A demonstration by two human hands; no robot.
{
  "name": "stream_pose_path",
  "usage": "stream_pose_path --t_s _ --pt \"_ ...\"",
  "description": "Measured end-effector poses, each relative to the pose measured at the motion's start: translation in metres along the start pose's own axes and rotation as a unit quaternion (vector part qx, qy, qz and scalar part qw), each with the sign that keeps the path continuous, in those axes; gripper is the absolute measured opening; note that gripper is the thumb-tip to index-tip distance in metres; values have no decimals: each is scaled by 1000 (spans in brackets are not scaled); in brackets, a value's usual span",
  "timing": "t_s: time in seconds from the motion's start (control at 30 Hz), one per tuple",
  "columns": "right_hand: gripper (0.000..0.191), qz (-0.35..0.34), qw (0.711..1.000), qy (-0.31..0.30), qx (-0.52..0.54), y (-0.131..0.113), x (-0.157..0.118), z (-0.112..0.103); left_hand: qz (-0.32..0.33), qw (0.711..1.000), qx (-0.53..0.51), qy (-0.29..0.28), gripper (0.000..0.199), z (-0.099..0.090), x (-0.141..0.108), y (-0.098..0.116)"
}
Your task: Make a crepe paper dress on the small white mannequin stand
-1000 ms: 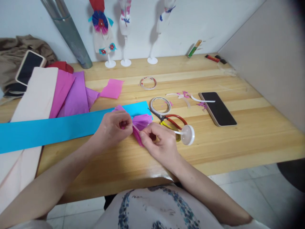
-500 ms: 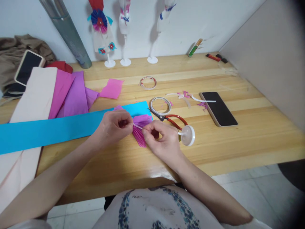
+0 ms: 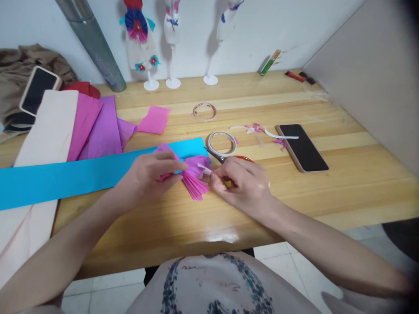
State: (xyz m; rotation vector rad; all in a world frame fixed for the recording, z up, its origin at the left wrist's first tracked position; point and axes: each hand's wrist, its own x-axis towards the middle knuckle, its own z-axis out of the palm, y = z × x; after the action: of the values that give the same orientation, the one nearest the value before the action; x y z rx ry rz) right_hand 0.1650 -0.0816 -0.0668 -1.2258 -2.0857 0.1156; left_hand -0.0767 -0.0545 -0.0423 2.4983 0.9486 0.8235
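Observation:
Pleated pink-purple crepe paper [image 3: 195, 184] fans out between my hands, over the end of a long blue paper strip [image 3: 98, 174]. My left hand [image 3: 152, 174] pinches the paper's gathered middle, where a bit of blue shows. My right hand [image 3: 242, 179] is closed at the paper's right side, its fingertips on a thin white strip [image 3: 205, 168]. Scissors [image 3: 220, 158] lie behind my right hand, which hides most of their red handles. A roll of white tape [image 3: 222, 144] lies just beyond them.
A phone [image 3: 303, 148] lies at the right, a white strip across it. Three white stands with dressed figures [image 3: 141, 48] stand along the wall. Folded crepe paper [image 3: 101, 131], a metallic bottle [image 3: 94, 48] and another phone [image 3: 39, 91] are at the left. A second tape roll [image 3: 204, 112] lies further back.
My right hand has moved right, away from my left, with the white strip's end. The white round base near it is now mostly hidden. More of the pleated paper shows.

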Motion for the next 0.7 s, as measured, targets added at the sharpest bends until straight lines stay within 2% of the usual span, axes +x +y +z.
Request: stream_pose_path --t_s 0.07,0.13,0.27,0.43,0.57,0.7 --pt "26 -61 997 -14 -36 3 2 2 87 991 93 -28 27 8 -1 7" --pt "28 -91 994 -24 -58 4 3 4 151 970 185 -35 34 17 -2 13" --pt "29 -98 992 -30 -76 1 2 5 207 945 253 -23 26 33 -8 14" --pt "28 -126 991 -22 -47 -3 -1 10 229 941 244 46 20 35 -17 11" --pt "30 -149 988 -12 -27 -5 -3 15 224 943 237 65 15 33 -21 11" --pt "30 -155 986 38 -42 -5 -2 16 226 938 250 79 12 34 -25 8"
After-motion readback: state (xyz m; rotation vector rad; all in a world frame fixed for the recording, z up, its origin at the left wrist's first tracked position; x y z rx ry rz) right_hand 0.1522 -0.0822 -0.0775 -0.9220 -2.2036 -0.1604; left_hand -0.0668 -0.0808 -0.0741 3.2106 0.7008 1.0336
